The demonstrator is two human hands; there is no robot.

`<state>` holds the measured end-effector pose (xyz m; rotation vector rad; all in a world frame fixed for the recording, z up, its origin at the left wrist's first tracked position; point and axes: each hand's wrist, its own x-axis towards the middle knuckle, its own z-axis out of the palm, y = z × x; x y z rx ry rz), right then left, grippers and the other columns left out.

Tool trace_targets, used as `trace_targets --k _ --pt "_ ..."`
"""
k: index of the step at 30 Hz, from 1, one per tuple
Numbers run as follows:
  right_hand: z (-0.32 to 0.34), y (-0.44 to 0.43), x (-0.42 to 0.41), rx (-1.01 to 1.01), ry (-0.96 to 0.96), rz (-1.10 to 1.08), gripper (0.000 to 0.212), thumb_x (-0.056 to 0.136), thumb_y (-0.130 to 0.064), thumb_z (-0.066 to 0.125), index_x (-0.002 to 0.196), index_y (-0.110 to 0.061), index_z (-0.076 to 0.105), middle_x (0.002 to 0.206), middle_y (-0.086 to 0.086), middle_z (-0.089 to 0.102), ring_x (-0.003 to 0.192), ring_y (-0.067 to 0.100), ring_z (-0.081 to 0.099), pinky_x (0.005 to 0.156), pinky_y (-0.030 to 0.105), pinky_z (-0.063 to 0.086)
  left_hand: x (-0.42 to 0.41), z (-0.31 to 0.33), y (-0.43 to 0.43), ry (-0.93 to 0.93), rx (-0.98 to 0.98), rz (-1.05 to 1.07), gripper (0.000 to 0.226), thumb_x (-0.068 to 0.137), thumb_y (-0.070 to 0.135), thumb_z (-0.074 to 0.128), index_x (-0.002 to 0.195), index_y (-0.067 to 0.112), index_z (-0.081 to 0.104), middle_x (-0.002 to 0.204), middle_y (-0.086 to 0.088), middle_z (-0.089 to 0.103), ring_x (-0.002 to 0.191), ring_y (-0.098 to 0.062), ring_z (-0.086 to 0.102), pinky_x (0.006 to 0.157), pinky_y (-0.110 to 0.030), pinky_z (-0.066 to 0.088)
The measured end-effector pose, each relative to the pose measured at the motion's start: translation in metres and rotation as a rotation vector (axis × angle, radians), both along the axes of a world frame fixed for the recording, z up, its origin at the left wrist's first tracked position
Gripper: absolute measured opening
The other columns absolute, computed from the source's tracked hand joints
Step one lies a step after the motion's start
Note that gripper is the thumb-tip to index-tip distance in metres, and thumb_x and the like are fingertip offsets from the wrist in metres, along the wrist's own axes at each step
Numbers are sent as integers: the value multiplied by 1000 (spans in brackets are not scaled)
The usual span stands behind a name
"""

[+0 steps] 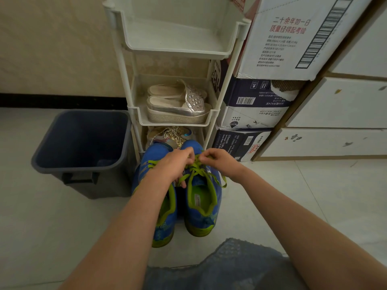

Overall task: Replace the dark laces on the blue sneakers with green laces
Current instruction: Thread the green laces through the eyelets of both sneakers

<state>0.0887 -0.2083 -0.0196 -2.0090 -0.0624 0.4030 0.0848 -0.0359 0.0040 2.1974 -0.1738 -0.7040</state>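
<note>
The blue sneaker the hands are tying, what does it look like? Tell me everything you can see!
This sneaker is bright blue, woven-looking fabric, with a lime-green collar, lining and sole edge. Green laces criss-cross its front; one end trails over its right side. It stands upright on the pale floor beside its twin, heel toward the camera, toe by the white rack. The left hand and right hand pinch the laces.

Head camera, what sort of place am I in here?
Probably a home entryway or storage corner: a shoe rack holding sandals, stacked cartons beside it, and a bin on the tiled floor.
</note>
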Motion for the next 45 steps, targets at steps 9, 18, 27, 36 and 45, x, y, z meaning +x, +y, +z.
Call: trace_targets --k 9,18,27,36,45 --pt "-9 -20 -8 -4 89 -7 14 89 3 60 102 -2 61 80 -1 57 61 -9 57 57 4 42 4 -11 11 -64 -45 39 18 95 -1 44 98 8 59 90 -12 64 45 -18 63 46 -25 51" --pt "-12 -15 -5 -7 25 30 10 87 3 63 91 -6 61 83 2 57 74 5 57 69 9 48 7 -16 5 -144 38 21 21 92 1 54 81 19 59 71 5 63 42 -11 59 41 -12 41" --pt "-7 -10 -6 79 78 39 9 93 -2 56 89 -11 56 76 -4 53 63 -8 55 66 8 45 8 -9 6 -71 36 21 13 95 8 43 97 16 53 62 12 54 52 -29 67 54 -30 50" --pt "-6 -5 -8 79 174 35 6 96 -6 52 95 -10 55 78 -2 55 56 -11 54 55 5 40 2 -5 6 -25 12 68 13 95 15 39 96 16 52 76 11 59 47 -22 65 57 -30 49" --pt "0 -22 -17 46 144 -97 9 88 -15 66 92 -11 58 77 -2 54 67 5 47 56 12 39 1 -4 10 -95 60 39 3 95 12 54 95 14 57 75 -10 68 58 -16 65 54 -22 49"
